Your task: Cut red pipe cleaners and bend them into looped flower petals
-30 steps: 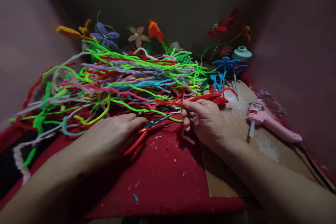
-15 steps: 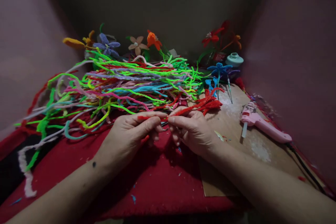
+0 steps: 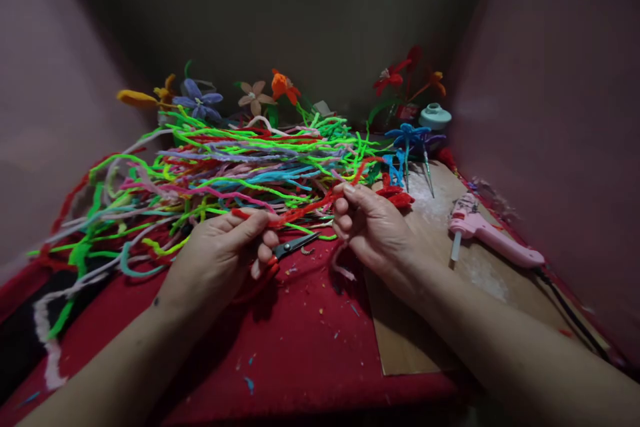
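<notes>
On my feed the left hand and right hand have drawn apart, each pinched closed on a fuzzy red chenille strand, leaving its middle accessible.

The chenille strip is showing plain bright red, and the petals by the far left corner of the brown board are matching it. The scissors are pairing dark grey blades with red handles. The table is showing deep red, blue scraps speckling it toward the near edge. The pile of stems is mixing neon green, pink, lilac, sky blue, yellow and red streaks. Toward the board's right edge, the glue gun is showing pale pink. Along the table's far edge, 1 orange flower, 1 tan flower and 1 periwinkle flower are adding colour.
</notes>
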